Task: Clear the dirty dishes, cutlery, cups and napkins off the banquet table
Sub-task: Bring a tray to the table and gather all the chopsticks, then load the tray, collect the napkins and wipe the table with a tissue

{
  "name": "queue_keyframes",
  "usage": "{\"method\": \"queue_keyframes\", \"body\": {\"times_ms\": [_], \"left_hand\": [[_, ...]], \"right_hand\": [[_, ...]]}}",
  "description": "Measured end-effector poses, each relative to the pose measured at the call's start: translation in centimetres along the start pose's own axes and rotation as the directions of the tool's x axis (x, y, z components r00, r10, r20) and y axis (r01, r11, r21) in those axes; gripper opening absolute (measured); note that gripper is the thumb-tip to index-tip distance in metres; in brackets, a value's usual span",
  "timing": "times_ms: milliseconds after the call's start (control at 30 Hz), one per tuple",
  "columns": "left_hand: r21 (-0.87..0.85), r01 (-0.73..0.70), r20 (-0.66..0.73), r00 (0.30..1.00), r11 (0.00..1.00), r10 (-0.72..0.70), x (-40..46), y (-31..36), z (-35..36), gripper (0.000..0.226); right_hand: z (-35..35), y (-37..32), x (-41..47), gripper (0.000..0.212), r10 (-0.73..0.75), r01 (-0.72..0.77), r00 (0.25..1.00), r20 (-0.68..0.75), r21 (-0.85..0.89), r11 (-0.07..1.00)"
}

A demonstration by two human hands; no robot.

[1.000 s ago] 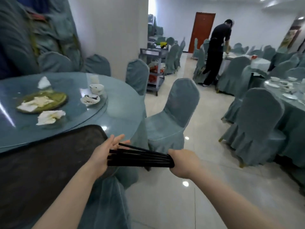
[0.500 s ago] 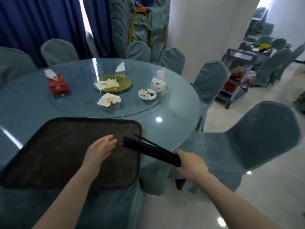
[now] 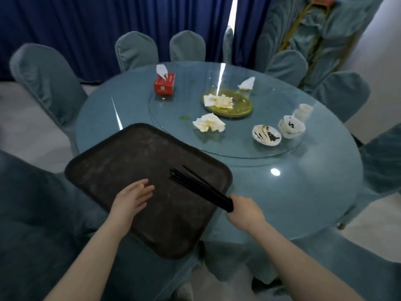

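A bundle of thin black chopsticks (image 3: 198, 186) is clenched at its near end in the right hand (image 3: 243, 210), tips now fanned over the dull, rounded-corner tray (image 3: 121, 161); beside them the left hand (image 3: 133, 196) hovers flat, fingers relaxed

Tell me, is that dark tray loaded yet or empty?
Empty: the tray shows only bare surface; the chopsticks remain gripped in the right hand above it.

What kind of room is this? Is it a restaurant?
Probably a banquet hall: a big round table with a glass turntable, ringed by cloth-covered chairs, with a dirty plate left on it.
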State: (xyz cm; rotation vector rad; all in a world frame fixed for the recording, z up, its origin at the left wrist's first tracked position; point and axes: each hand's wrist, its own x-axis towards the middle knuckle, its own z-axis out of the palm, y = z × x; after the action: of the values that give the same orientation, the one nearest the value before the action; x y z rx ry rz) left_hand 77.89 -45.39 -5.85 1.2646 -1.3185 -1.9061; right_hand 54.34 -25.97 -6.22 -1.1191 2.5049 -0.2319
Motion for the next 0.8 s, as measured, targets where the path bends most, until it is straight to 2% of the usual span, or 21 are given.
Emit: {"method": "queue_keyframes", "body": {"times_ms": [133,200,233,300,333,400,500,533,600,700,800], "left_hand": [[-0.026,0.063,-0.049,0.997,0.998,-0.064,4.4,-0.8,0.7,0.022],[0.012,0.065,-0.122,0.991,0.998,-0.063,6.4,-1.7,1.1,0.021],[0.060,0.057,-0.155,0.987,0.997,-0.047,7.3,-2.3,1.3,0.029],[0.211,0.081,-0.187,0.982,0.974,-0.041,8.5,-3.2,1.7,0.068],[0.327,0.107,-0.179,0.983,0.939,-0.050,9.0,-3.6,2.1,0.087],[0.574,0.143,-0.141,0.987,0.806,-0.075,9.6,-4.6,2.9,0.116],[0.836,0.171,-0.156,0.985,0.521,-0.074,10.3,-6.3,4.3,0.135],[0.873,0.180,-0.167,0.984,0.453,-0.068,10.3,-6.7,4.6,0.138],[0.897,0.202,-0.191,0.979,0.392,-0.067,10.2,-7.1,4.9,0.140],[0.893,0.236,-0.226,0.972,0.384,-0.071,10.0,-6.7,5.2,0.139],[0.885,0.256,-0.226,0.967,0.390,-0.122,10.1,-5.7,5.8,0.129]], "right_hand": [[0.2,0.2,6.0,0.008,-0.010,0.008,0.998,0.056,0.047,0.999],[0.5,0.3,8.5,0.011,0.003,-0.007,0.996,0.086,0.052,0.999],[0.6,0.4,9.7,0.014,0.011,-0.017,0.995,0.102,0.055,0.998],[0.8,0.5,11.7,0.019,0.028,-0.033,0.990,0.139,0.033,0.999],[0.8,0.4,12.6,0.021,0.034,-0.036,0.988,0.152,0.015,0.999],[0.8,0.2,14.3,0.022,0.035,-0.034,0.986,0.165,-0.010,0.999],[1.0,-0.5,17.1,0.026,-0.009,0.010,0.987,0.163,-0.005,1.000],[1.0,-0.8,18.1,0.030,-0.023,0.024,0.986,0.165,-0.003,1.000],[1.2,-1.3,19.6,0.034,-0.043,0.044,0.987,0.156,-0.006,0.999],[1.9,-1.3,20.8,0.040,-0.072,0.075,0.989,0.132,-0.016,0.997],[2.2,-0.3,21.4,0.064,-0.119,0.125,0.985,0.125,-0.036,0.992]]}}
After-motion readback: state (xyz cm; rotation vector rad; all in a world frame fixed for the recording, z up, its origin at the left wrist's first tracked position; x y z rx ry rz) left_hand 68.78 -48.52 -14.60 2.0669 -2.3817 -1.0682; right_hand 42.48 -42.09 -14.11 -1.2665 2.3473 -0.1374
